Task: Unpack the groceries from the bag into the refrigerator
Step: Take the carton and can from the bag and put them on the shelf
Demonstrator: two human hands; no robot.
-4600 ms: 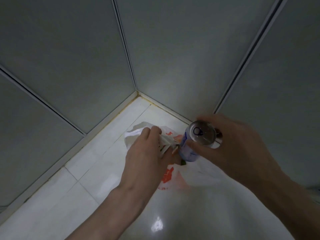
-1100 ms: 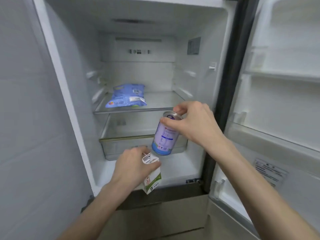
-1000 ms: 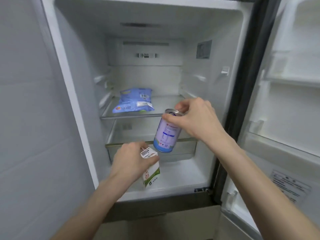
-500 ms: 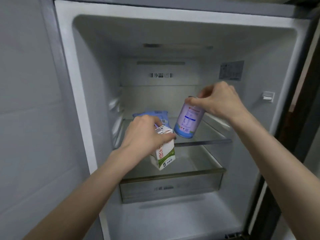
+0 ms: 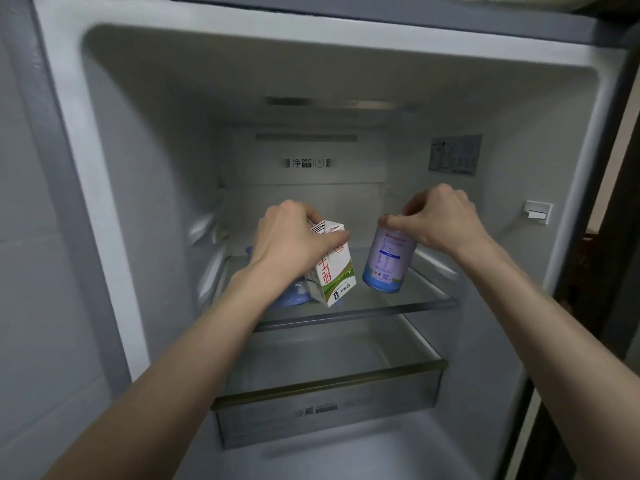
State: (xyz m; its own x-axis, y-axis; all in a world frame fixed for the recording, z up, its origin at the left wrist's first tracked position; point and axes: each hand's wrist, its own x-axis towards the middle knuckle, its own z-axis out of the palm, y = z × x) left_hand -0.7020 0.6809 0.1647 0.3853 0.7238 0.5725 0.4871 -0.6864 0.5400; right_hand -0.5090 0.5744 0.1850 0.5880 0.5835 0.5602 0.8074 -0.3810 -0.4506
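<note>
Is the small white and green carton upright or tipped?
Tipped: the white and green carton leans, top toward the left hand gripping it, one bottom corner lowest above the glass shelf.

Glass shelf (image 5: 391,306) in fridge: blue pkg (image 5: 294,296) lying flat, left side.

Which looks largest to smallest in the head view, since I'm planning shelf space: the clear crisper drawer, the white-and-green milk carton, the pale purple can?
1. Clear plastic crisper drawer, clearly the largest.
2. White-and-green milk carton and pale purple can with blue base: similar in apparent size, both tilted and partly covered by hands, so unranked.
</note>
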